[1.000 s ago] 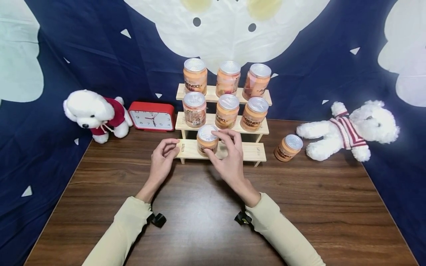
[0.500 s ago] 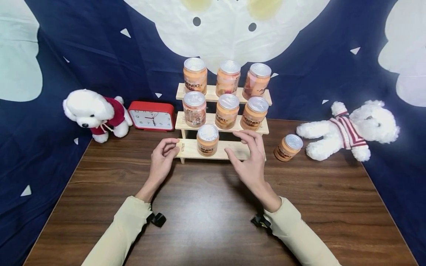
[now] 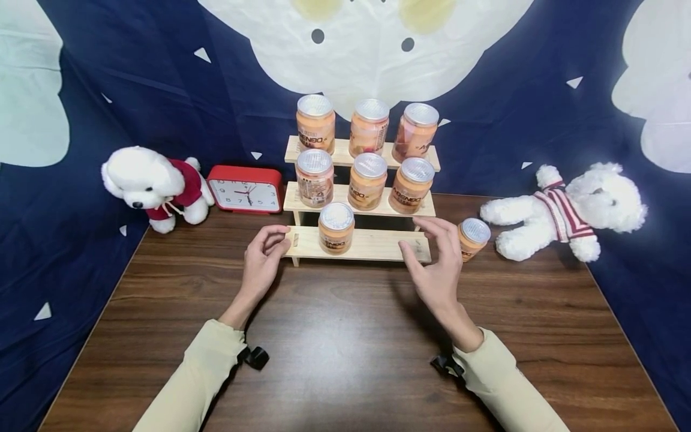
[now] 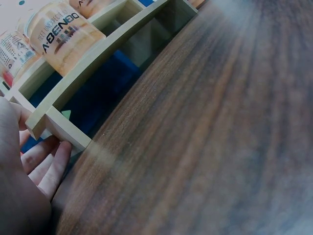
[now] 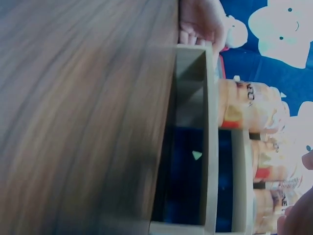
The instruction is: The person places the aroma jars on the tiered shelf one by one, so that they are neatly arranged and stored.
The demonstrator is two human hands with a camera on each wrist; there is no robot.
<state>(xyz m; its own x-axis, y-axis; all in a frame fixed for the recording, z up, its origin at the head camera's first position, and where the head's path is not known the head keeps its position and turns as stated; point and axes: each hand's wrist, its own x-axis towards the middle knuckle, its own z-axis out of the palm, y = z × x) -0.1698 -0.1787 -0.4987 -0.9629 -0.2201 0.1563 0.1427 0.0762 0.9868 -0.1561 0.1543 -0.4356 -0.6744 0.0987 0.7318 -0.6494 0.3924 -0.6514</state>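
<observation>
My left hand [image 3: 261, 255] holds the left end of the lowest step of a three-tier wooden display rack [image 3: 372, 245]; in the left wrist view the fingers [image 4: 49, 166] lie against its end leg. An orange fruit jar [image 3: 336, 229] with a silver lid stands upright on that step, left of its middle. Over the step's right end my right hand [image 3: 437, 270] is apart from any jar, thumb and fingers spread with nothing between them. Just beyond it a single orange jar [image 3: 474, 237] stands on the table, partly hidden by the fingers.
Three jars [image 3: 368, 181] line the middle step and three more jars [image 3: 369, 128] the top one. Left of the rack are a red clock [image 3: 245, 189] and a white toy dog [image 3: 156, 186]. A white plush toy [image 3: 572, 210] lies at the right on the wooden table [image 3: 335, 348].
My right hand has let go of the jar on the lowest step and moved right, toward the jar on the table. My left hand has stayed at the rack's left end.
</observation>
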